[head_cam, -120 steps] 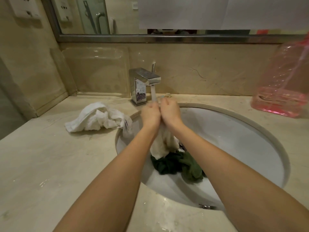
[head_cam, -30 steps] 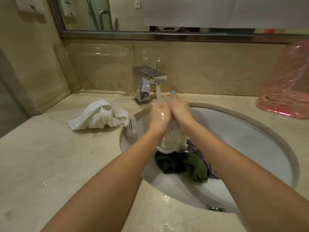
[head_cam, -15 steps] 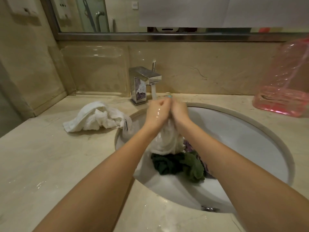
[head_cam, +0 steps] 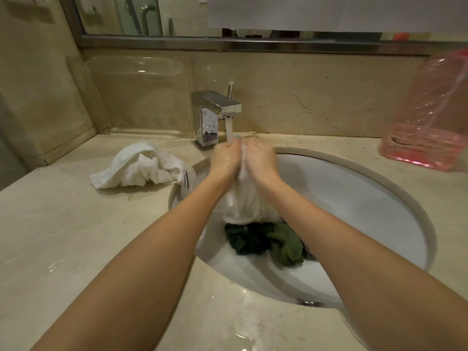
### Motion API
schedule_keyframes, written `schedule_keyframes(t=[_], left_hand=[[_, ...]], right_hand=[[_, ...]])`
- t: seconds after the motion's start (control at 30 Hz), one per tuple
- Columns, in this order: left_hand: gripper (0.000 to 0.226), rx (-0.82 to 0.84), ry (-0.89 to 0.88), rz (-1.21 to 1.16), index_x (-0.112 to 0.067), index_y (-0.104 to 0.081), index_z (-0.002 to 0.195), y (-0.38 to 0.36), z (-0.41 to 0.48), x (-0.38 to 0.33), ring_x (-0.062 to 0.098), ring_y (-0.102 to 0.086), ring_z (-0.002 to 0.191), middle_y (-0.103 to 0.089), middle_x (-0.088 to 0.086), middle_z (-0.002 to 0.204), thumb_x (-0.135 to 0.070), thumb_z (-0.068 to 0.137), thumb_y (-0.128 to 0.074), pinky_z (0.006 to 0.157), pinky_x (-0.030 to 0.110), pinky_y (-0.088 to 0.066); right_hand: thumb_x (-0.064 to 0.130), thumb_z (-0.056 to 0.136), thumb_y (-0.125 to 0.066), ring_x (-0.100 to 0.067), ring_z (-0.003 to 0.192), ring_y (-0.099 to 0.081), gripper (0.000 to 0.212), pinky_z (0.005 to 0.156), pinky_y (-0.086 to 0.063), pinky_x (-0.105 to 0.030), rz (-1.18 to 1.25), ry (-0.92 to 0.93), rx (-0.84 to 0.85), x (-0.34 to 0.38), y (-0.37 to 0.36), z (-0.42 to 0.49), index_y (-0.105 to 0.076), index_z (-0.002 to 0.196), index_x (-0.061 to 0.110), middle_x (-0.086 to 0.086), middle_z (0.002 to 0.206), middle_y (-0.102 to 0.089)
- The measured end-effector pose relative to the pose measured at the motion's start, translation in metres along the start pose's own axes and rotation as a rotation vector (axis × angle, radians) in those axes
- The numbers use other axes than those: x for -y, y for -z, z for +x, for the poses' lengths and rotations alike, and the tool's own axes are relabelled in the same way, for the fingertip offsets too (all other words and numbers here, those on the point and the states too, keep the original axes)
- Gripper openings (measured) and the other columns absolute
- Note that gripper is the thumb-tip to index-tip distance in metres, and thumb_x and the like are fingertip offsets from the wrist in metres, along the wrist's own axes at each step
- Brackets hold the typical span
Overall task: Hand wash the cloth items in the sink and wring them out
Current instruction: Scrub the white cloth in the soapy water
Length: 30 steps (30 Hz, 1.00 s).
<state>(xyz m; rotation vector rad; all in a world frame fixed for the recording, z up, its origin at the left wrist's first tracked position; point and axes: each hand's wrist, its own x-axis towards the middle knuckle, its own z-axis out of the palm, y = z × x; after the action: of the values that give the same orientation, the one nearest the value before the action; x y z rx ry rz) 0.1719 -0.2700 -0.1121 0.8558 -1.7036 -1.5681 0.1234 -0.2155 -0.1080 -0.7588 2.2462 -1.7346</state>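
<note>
White cloth (head_cam: pixel 243 201) is bunched over the sink (head_cam: pixel 354 203) under the tap's stream (head_cam: pixel 229 129), fingers of the left hand (head_cam: pixel 225 160) and right hand (head_cam: pixel 263 160) curled tight round its top — hard rubbing there could splash water onto the counter (head_cam: pixel 76 236).

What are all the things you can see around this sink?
white cloth: one, white, held under the running tap, hanging into the sink
green cloth: one bunch, dark green, at the sink bottom
white towel: one, white, crumpled on the counter left of the sink
tap: one, silver, behind the sink
sink: one, white, set in the counter
counter: one, beige, wet near the front
pink bottle: one, see-through pink, far right
mirror: one, above the tap
left hand: one, grips the white cloth
right hand: one, grips the white cloth
</note>
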Motion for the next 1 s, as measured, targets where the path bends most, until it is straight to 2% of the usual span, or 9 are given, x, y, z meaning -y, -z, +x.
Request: schedule_keyframes(t=[0.13, 0.23, 0.37, 0.43, 0.47, 0.53, 0.67, 0.87, 1.0], left_hand=[[0.022, -0.052, 0.083, -0.002, -0.008, -0.062, 0.092, 0.017, 0.009, 0.003, 0.023, -0.061, 0.085, -0.064, 0.009, 0.090, -0.013, 0.101, -0.042, 0.063, 0.025, -0.042], [0.035, 0.019, 0.015, -0.056, -0.018, -0.052, 0.071, 0.006, -0.004, -0.003, 0.013, -0.046, 0.058, -0.050, 0.002, 0.065, -0.028, 0.103, -0.042, 0.047, 0.022, -0.035], [0.036, 0.046, -0.073, 0.030, -0.019, -0.041, 0.063, -0.005, -0.006, 0.006, 0.011, -0.034, 0.055, -0.038, -0.001, 0.062, -0.021, 0.099, -0.043, 0.056, 0.029, -0.028], [0.023, 0.078, 0.017, 0.053, -0.013, -0.056, 0.093, 0.000, -0.002, 0.008, 0.012, -0.050, 0.073, -0.055, 0.001, 0.085, -0.027, 0.102, -0.038, 0.068, 0.030, -0.041], [0.031, 0.114, 0.088, 0.040, -0.010, -0.054, 0.114, 0.005, 0.002, 0.010, 0.015, -0.057, 0.086, -0.060, 0.003, 0.101, -0.033, 0.103, -0.037, 0.076, 0.033, -0.047], [0.048, 0.187, 0.149, -0.042, -0.012, -0.054, 0.127, 0.014, 0.005, 0.010, 0.021, -0.065, 0.100, -0.066, 0.007, 0.117, -0.049, 0.101, -0.039, 0.088, 0.038, -0.053], [0.061, 0.234, 0.110, 0.127, -0.016, -0.066, 0.114, 0.022, 0.006, 0.009, 0.021, -0.062, 0.103, -0.069, 0.003, 0.108, -0.068, 0.082, -0.059, 0.089, 0.033, -0.046], [0.036, 0.151, -0.035, -0.076, -0.007, -0.057, 0.115, 0.029, 0.011, 0.005, 0.022, -0.066, 0.094, -0.068, 0.005, 0.101, -0.028, 0.089, -0.069, 0.084, 0.033, -0.053], [0.032, 0.224, 0.012, -0.075, -0.011, -0.062, 0.106, 0.032, 0.012, 0.006, 0.018, -0.067, 0.084, -0.069, 0.001, 0.092, -0.033, 0.085, -0.073, 0.070, 0.024, -0.052]], right_hand=[[0.018, 0.098, -0.041, -0.018, 0.059, -0.045, 0.050, 0.058, -0.034, -0.030, -0.046, 0.108, 0.116, 0.005, -0.017, -0.009, -0.044, 0.049, 0.018, 0.001, 0.052, -0.047], [0.024, 0.102, -0.036, -0.021, 0.064, -0.045, 0.047, 0.061, -0.033, -0.032, -0.057, 0.034, 0.032, -0.006, -0.002, 0.009, -0.043, 0.056, 0.018, -0.002, 0.063, -0.049], [0.045, 0.104, -0.030, -0.013, 0.064, -0.049, 0.051, 0.065, -0.036, -0.033, -0.024, 0.007, 0.085, -0.010, 0.017, 0.014, -0.051, 0.067, 0.016, 0.003, 0.066, -0.052], [0.052, 0.102, -0.024, -0.018, 0.104, -0.059, 0.061, 0.093, -0.043, -0.039, 0.089, -0.014, 0.161, -0.007, 0.020, 0.015, -0.064, 0.113, 0.007, -0.003, 0.105, -0.064], [0.053, 0.102, -0.021, -0.025, 0.127, -0.049, 0.066, 0.108, -0.034, -0.040, 0.123, -0.029, 0.188, -0.004, 0.021, 0.015, -0.051, 0.136, 0.005, -0.010, 0.130, -0.056], [0.045, 0.105, -0.022, -0.027, 0.138, -0.038, 0.060, 0.117, -0.027, -0.040, 0.112, 0.020, 0.246, -0.004, 0.018, 0.018, -0.042, 0.143, 0.003, -0.015, 0.146, -0.045], [0.032, 0.104, -0.037, -0.024, 0.106, -0.059, 0.037, 0.097, -0.044, -0.041, 0.014, 0.086, 0.242, -0.013, 0.019, 0.028, -0.063, 0.109, 0.006, -0.011, 0.110, -0.064], [0.030, 0.101, -0.049, -0.026, 0.106, -0.067, 0.037, 0.086, -0.055, -0.035, 0.383, -0.181, 0.540, -0.026, 0.041, 0.035, -0.062, 0.124, 0.005, -0.013, 0.116, -0.069], [0.021, 0.099, -0.051, -0.022, 0.082, -0.066, 0.023, 0.067, -0.053, -0.033, 0.465, -0.219, 0.288, -0.029, 0.044, 0.040, -0.066, 0.112, 0.008, -0.007, 0.092, -0.069]])
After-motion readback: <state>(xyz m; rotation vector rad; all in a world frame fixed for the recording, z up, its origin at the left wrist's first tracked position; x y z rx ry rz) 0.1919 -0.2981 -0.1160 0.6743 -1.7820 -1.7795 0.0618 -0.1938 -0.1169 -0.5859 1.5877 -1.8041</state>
